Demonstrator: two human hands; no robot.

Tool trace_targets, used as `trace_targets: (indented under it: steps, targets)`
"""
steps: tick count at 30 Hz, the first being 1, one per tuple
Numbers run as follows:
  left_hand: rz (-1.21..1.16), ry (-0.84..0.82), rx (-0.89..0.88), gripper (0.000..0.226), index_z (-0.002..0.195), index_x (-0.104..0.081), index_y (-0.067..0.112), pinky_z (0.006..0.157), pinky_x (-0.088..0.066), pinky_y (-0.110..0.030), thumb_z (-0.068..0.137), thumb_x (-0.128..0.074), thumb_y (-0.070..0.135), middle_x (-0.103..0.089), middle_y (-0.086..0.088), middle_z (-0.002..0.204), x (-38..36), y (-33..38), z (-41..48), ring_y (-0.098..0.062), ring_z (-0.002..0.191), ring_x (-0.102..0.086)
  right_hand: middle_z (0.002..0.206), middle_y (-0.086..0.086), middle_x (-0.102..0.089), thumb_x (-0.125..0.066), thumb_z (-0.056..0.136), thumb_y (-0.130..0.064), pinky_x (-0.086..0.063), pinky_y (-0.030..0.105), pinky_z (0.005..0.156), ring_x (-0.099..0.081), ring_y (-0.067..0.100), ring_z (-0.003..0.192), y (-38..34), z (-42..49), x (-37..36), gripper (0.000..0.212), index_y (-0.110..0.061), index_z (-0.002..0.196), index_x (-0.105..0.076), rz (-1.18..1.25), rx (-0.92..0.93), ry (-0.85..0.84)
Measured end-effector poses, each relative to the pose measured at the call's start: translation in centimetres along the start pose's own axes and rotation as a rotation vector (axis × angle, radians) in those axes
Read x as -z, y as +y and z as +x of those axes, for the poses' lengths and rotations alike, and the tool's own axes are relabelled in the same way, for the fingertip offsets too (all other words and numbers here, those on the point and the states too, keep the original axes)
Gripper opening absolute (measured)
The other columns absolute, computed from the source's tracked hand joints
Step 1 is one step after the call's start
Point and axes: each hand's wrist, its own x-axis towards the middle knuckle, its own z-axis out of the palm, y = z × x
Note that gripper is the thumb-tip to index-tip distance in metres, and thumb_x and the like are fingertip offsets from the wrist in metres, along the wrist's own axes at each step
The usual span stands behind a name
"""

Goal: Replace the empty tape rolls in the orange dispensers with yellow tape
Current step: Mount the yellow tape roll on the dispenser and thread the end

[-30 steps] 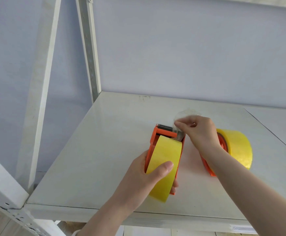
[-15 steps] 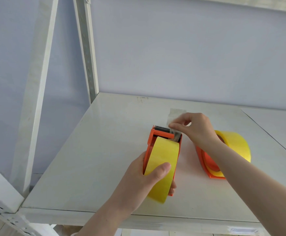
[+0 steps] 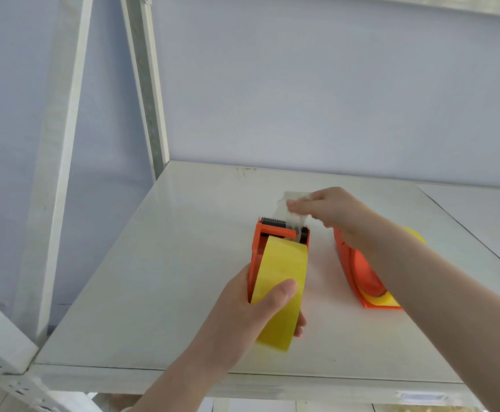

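Observation:
An orange dispenser [image 3: 260,237] loaded with a yellow tape roll [image 3: 284,281] stands upright on the white shelf [image 3: 159,278]. My left hand [image 3: 248,316] grips it from the near side, thumb on the roll. My right hand [image 3: 329,208] pinches the loose, translucent tape end [image 3: 287,208] and holds it pulled up past the serrated cutter at the dispenser's far end. A second orange dispenser [image 3: 358,275] with yellow tape lies to the right, partly hidden behind my right forearm.
A white upright post [image 3: 150,93] rises at the shelf's back left corner and a slanted brace [image 3: 55,162] stands further left. A pale blue wall [image 3: 332,84] closes the back. A seam runs across the shelf's right side [image 3: 465,230].
My right hand has lifted the tape end up and away from the cutter, drawing it out longer. My left hand keeps the same grip on the dispenser.

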Motion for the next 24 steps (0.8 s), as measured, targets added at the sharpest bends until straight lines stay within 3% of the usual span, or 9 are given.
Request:
trace_targets:
  steps: [4,7,13,16,19,21,24]
  targets:
    - [-0.001,0.005,-0.001,0.040,0.104,-0.056,0.014,0.057,-0.052,-0.020,0.078,-0.060,0.044,-0.071,-0.005,0.068,0.0,-0.3,0.2,-0.015,0.061,-0.068,0.080,0.000,-0.049,-0.070,0.075,-0.024,-0.028,0.022,0.053,-0.035,0.011,0.062,-0.9,0.4,0.9,0.022,-0.014,0.094,-0.065,0.034,-0.137,-0.121]
    - [0.001,0.001,-0.008,0.038,0.102,-0.056,0.015,0.059,-0.053,-0.020,0.075,-0.057,0.042,-0.071,-0.005,0.067,0.0,-0.4,0.2,-0.015,0.061,-0.068,0.074,-0.002,-0.047,-0.068,0.077,-0.020,-0.026,0.021,0.053,-0.030,0.011,0.059,-1.1,0.4,1.0,0.010,-0.017,0.086,-0.064,0.123,-0.167,-0.213]
    - [-0.001,0.007,-0.015,0.039,0.101,-0.056,0.013,0.057,-0.051,-0.018,0.075,-0.056,0.042,-0.071,-0.004,0.066,-0.1,-0.4,0.3,-0.014,0.059,-0.067,0.079,-0.003,-0.065,-0.067,0.075,-0.016,-0.032,0.020,0.056,-0.043,0.012,0.067,-1.0,0.2,1.7,0.011,-0.015,0.086,-0.068,0.327,-0.161,-0.261]
    - [-0.011,0.012,-0.009,0.041,0.102,-0.056,0.013,0.056,-0.051,-0.018,0.078,-0.059,0.046,-0.071,-0.004,0.065,-0.1,-0.3,0.3,-0.013,0.058,-0.067,0.095,-0.003,-0.061,-0.074,0.071,-0.028,-0.037,0.020,0.062,-0.047,0.010,0.074,-0.7,-0.1,2.0,0.029,-0.016,0.097,-0.070,0.043,-0.086,-0.195]
    - [-0.012,0.004,-0.006,0.040,0.102,-0.056,0.013,0.056,-0.051,-0.017,0.078,-0.058,0.045,-0.071,-0.004,0.066,-0.1,-0.3,0.3,-0.013,0.059,-0.067,0.085,-0.012,-0.065,-0.073,0.074,-0.024,-0.040,0.019,0.071,-0.054,0.005,0.086,0.0,-0.7,1.6,0.017,-0.016,0.090,-0.073,-0.155,0.057,-0.169]
    - [-0.017,0.000,-0.006,0.042,0.103,-0.056,0.013,0.056,-0.051,-0.016,0.078,-0.060,0.046,-0.070,-0.004,0.066,-0.1,-0.2,0.2,-0.013,0.058,-0.066,0.074,-0.010,-0.065,-0.073,0.074,-0.019,-0.040,0.013,0.061,-0.056,0.004,0.077,0.4,-0.9,1.1,0.003,-0.018,0.077,-0.072,-0.181,0.142,-0.102]
    - [-0.007,-0.011,-0.003,0.044,0.103,-0.056,0.013,0.056,-0.051,-0.017,0.074,-0.058,0.047,-0.071,-0.003,0.066,-0.1,0.0,0.2,-0.012,0.059,-0.067,0.070,-0.008,-0.065,-0.073,0.074,-0.021,-0.036,0.014,0.055,-0.051,0.000,0.068,1.2,-0.6,0.3,0.015,-0.028,0.064,-0.065,-0.279,0.258,-0.005]
